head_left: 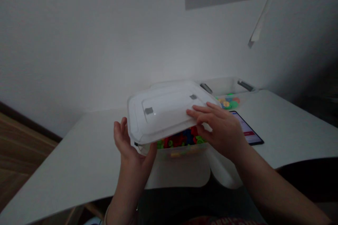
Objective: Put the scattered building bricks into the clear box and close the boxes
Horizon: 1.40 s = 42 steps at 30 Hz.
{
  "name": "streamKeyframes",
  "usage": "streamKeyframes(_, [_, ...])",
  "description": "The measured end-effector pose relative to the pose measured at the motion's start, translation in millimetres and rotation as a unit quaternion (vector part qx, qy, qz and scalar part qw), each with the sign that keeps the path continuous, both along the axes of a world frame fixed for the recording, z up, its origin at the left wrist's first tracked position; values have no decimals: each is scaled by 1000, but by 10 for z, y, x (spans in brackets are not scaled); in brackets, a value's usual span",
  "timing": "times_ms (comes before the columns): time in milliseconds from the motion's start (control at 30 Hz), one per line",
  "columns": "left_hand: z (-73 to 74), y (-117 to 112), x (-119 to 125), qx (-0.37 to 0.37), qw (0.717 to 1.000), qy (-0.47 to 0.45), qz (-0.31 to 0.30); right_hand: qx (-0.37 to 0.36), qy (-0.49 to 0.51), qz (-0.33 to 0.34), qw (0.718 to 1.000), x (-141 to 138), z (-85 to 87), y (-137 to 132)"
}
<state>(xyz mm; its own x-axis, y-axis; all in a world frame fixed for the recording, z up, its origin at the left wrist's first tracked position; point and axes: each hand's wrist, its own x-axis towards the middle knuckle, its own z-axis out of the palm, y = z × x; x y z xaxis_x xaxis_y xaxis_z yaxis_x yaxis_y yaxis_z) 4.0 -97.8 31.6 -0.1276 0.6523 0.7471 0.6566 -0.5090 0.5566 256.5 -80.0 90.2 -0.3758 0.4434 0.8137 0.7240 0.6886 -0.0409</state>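
Right hand [219, 128] was on it: fingers [200, 110] spread flat on top of the clear plastic lid [165, 110], palm down, a wide open hand with no pinch. Left hand [129, 144] was cupped at the lid's near-left corner, palm up and wrist low, thumb reaching along the underside. I couldn't tell whether those fingers had any real hold on the edge.

The lid sat tilted over the clear plastic storage box [182, 153], its near edge raised off the rim, with the red, blue and green plastic pieces [181, 139] showing in the gap. That was my worry: smooth plastic under an open right hand could have skated, and the lid could have dropped on the pieces or snagged the rim.

Behind the box stood a second clear tub [219, 86] with dark latches, loose coloured discs [227, 102] at its foot. A tablet [248, 126] lay right of the box on the white desk [287, 140], where a jolted lid could have reached it.
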Motion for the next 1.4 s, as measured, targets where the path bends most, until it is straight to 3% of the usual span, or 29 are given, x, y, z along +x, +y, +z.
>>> streamKeyframes(233, [216,-19,-41,-10,1000,10,5,-45,-28,31,998,119,-181,-286])
streamKeyframes(467, [374,-127,77,29,1000,-6,7,-66,-5,54,996,232,-235,-341])
streamKeyframes(567, [364,-125,116,67,997,-36,2,-23,57,36,997,320,-311,-288])
streamKeyframes(700, [292,-47,4,89,994,-59,-17,5,191,-37,981,401,-453,-168])
streamKeyframes(867, [244,121,-197,114,993,-32,-28,-112,322,-33,940,436,-474,-41])
streamKeyframes(933, [277,122,-135,95,993,-57,-29,-158,317,-18,935,448,-432,-32])
streamKeyframes(1067, [366,-15,164,65,983,-165,37,-184,316,1,931,439,-428,-34])
streamKeyframes(1167, [357,-86,282,18,979,-204,4,-181,344,5,921,404,-505,-8])
streamKeyframes(1300, [261,-56,215,2,994,-107,2,-163,362,-65,916,357,-533,6])
streamKeyframes(1400, [207,-41,154,-24,999,-45,21,-198,349,-50,915,339,-482,-11])
